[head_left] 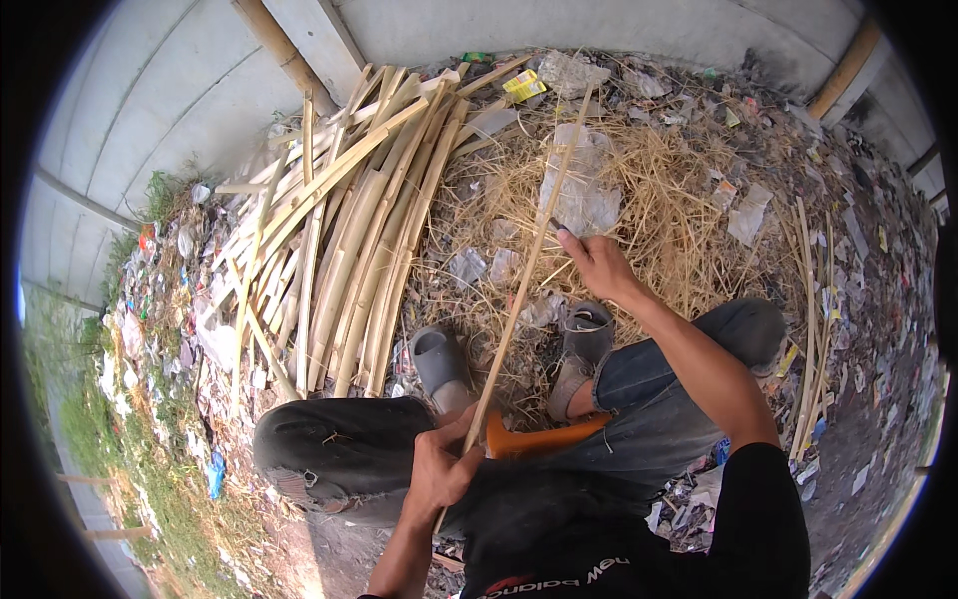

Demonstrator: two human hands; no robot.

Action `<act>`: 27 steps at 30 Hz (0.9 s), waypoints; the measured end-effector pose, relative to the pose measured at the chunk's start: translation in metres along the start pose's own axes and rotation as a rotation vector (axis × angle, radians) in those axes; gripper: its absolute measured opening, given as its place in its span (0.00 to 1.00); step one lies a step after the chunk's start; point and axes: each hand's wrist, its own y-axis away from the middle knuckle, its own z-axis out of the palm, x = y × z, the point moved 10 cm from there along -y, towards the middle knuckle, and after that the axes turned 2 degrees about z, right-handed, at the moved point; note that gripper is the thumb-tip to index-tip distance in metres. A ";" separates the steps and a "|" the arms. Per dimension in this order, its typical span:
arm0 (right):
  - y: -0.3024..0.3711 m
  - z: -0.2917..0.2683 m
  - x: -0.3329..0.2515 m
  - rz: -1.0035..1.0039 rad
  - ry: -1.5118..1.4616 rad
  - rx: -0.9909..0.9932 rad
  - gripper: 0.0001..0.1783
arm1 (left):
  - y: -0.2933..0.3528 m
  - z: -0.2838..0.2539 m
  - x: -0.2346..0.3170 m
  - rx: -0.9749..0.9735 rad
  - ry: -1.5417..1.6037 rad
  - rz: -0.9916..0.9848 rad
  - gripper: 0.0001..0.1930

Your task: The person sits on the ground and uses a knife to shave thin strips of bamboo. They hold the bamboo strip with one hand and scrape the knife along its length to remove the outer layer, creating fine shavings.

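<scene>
The left hand (440, 473) closes around a long, thin, pale-yellow bamboo strip (518, 309) running from seven toward one o'clock; the right hand (602, 268) grips a small, dark tool (558, 225) beside it, contact unclear. A shallow angle and clear fingers would likely help. Straw-coloured shavings (664, 185) cover littered ground (848, 339); grey wall panels (599, 28) stand at twelve.

Bright, diffuse daylight; blurry greenery (85, 429) at left, wall panels (130, 90) curved toward the black fisheye rim.
</scene>
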 end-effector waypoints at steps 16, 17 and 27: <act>0.119 0.006 -0.143 -0.626 0.109 -0.226 0.32 | 0.008 -0.007 0.022 0.065 0.266 0.167 0.30; 0.122 0.001 -0.148 -0.648 0.117 -0.203 0.32 | 0.008 -0.006 0.022 0.071 0.264 0.166 0.30; 0.034 -0.053 -0.110 -0.272 0.030 0.017 0.41 | 0.015 -0.001 0.021 0.062 -0.016 0.260 0.32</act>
